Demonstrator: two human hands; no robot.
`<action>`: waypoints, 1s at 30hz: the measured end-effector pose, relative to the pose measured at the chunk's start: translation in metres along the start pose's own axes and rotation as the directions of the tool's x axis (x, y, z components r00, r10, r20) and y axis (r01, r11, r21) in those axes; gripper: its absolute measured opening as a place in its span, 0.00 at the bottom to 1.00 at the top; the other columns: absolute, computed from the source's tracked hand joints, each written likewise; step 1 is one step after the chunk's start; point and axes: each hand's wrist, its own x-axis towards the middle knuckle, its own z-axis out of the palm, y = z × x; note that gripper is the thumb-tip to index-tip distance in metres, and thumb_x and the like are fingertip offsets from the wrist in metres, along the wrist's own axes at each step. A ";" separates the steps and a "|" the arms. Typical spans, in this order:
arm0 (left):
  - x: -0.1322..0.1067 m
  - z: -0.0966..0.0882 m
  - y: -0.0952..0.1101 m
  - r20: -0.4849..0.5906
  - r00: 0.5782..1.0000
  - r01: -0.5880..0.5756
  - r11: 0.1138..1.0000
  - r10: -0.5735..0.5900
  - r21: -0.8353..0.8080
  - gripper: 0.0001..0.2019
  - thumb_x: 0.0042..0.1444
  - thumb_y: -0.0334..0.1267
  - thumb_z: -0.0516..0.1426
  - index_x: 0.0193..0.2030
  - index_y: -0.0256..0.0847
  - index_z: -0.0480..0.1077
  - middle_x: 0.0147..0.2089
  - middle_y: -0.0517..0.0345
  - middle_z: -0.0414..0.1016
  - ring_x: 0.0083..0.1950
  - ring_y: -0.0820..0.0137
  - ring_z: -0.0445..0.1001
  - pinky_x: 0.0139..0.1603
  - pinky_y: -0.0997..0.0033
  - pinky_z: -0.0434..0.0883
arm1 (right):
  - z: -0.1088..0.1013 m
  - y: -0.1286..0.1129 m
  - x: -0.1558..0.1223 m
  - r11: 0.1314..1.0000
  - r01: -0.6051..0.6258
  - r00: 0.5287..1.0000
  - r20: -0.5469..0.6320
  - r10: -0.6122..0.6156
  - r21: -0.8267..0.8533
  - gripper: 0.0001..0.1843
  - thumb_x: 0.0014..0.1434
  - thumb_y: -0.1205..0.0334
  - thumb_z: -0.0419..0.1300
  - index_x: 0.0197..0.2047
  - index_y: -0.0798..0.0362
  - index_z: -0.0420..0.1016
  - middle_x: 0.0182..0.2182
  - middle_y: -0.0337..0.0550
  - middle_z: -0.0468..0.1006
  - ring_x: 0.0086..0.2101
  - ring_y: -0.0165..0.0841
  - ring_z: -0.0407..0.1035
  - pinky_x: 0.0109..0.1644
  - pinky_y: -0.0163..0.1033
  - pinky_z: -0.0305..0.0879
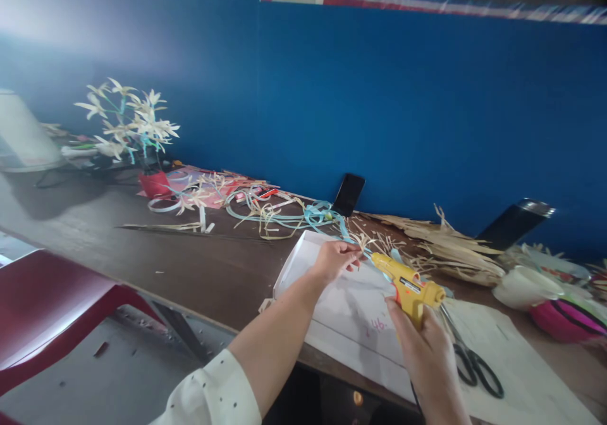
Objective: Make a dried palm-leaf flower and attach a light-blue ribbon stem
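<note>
Above the white paper sheet on the brown wooden surface, we see the left hand nearly closed, fingertips pinching a pale dried straw strip. Just right of it, the right hand is wrapped around a yellow plastic glue gun, its barrel slanting up-left with the nozzle at the strip. Farther right lie black scissors.

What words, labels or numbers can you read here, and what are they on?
Label on the glue gun in the right hand: too small to read.
Pink marks on the white sheet: too blurred to read.
Straw piece in the left hand: no text.
Nothing else legible.
</note>
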 end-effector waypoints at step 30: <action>0.001 0.000 -0.001 0.000 1.000 -0.006 1.000 0.006 -0.030 0.09 0.49 0.35 0.61 0.36 0.31 0.74 0.23 0.57 0.73 0.23 0.79 0.69 0.23 0.80 0.67 | 0.001 0.009 0.000 0.999 0.038 0.999 0.036 -0.037 -0.039 0.18 0.52 0.45 0.55 0.26 0.51 0.66 0.17 0.36 0.66 0.21 0.31 0.60 0.27 0.35 0.54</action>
